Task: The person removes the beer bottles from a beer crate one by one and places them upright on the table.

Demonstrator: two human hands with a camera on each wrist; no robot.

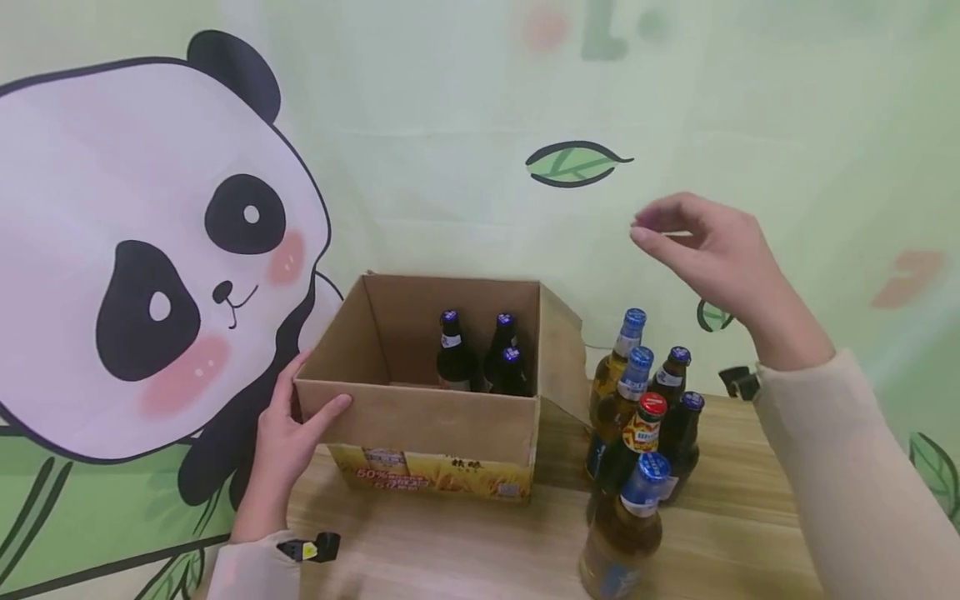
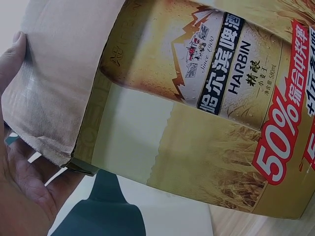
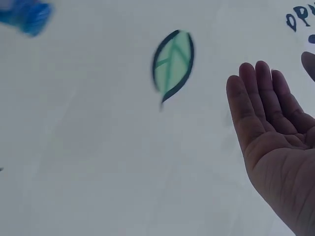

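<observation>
My left hand (image 1: pixel 281 450) holds the near left corner of an open-topped cardboard box (image 1: pixel 420 417), thumb on the front face and fingers along the left side. Printed beer artwork covers the box's lower part, and a large bottle picture fills much of the left wrist view. Inside, toward the right end, stand three dark beer bottles (image 1: pixel 454 358) with blue caps; their lower parts are hidden by the front wall. My right hand (image 1: pixel 712 242) is raised in the air above the bottles to the right, fingers relaxed, nothing in it.
Right of the box, several beer bottles stand grouped on the wooden table (image 1: pixel 420 550). Among them are a red-capped bottle (image 1: pixel 643 425) and, nearest me, a blue-capped brown bottle (image 1: pixel 622 533). A box flap (image 1: pixel 564 350) sticks out toward them. Behind hangs a panda-printed backdrop (image 1: pixel 450 125).
</observation>
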